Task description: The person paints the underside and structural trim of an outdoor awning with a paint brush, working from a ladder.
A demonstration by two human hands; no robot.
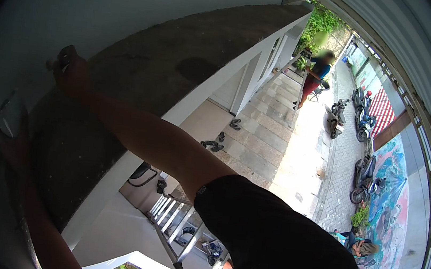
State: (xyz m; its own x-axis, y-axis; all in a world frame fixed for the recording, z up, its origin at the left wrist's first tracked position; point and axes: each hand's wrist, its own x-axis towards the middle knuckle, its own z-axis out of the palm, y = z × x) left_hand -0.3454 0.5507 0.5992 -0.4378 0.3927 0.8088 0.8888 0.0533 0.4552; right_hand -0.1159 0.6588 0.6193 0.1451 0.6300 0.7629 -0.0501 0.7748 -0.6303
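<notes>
I look down from high up beside a white wall [135, 1] and a grey concrete canopy top [181, 60]. My right arm, in a black sleeve, stretches up to the left. My right hand [69, 73] is against the wall, closed around a small dark tool [67, 54]. My left hand [14, 139] is lower at the far left and grips a pale grey flat object [11, 112] held against the wall. What the two objects are is too blurred to tell.
A metal ladder [177, 226] descends below me. Sandals [214, 144] lie on the paved yard. A person in a blue top [317, 74] stands far off by another ladder. Motorbikes [363, 177] line the right wall; a person [363, 248] sits near them.
</notes>
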